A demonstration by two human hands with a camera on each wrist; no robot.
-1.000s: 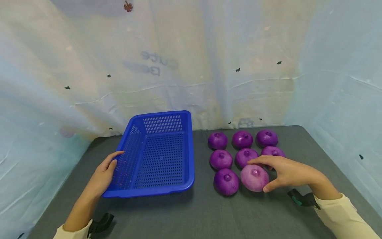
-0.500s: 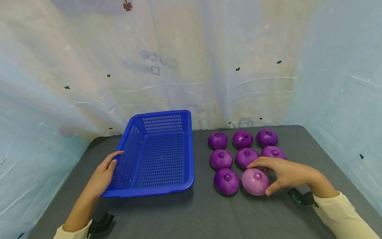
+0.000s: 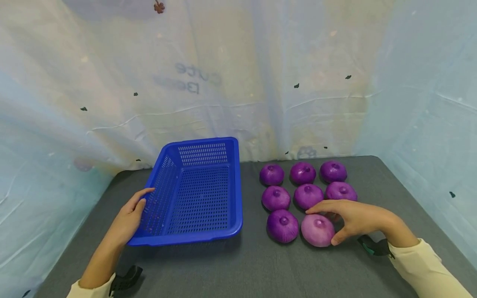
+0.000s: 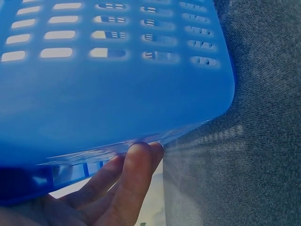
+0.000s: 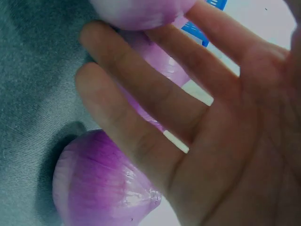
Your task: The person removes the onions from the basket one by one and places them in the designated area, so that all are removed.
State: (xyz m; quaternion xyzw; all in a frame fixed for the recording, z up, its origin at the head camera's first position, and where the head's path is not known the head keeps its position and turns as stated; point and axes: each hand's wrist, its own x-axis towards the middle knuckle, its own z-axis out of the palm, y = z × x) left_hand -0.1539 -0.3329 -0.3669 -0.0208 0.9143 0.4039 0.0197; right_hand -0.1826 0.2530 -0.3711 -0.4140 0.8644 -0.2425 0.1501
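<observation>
A blue perforated basket (image 3: 186,239) stands left of centre on the grey table (image 3: 261,269). My left hand (image 3: 128,217) holds its left rim, the fingers tucked under the edge (image 4: 131,179) of the basket (image 4: 117,84). Right of the basket lie several purple onions in rows. My right hand (image 3: 357,217) pinches the pale purple onion (image 3: 316,231) at the front right, thumb on its right side and index finger over its top. In the right wrist view my spread fingers (image 5: 155,94) lie over one purple onion (image 5: 99,188), and the pale onion (image 5: 141,9) shows at the top edge.
A darker onion (image 3: 282,225) sits just left of the pale one, others (image 3: 307,195) close behind it. Pale plastic sheeting (image 3: 238,82) walls the table at the back and both sides. A black clip (image 3: 374,246) lies by my right wrist and another (image 3: 124,279) by my left.
My right hand has drawn the pale onion slightly toward the table's front edge. The left hand and basket have not moved.
</observation>
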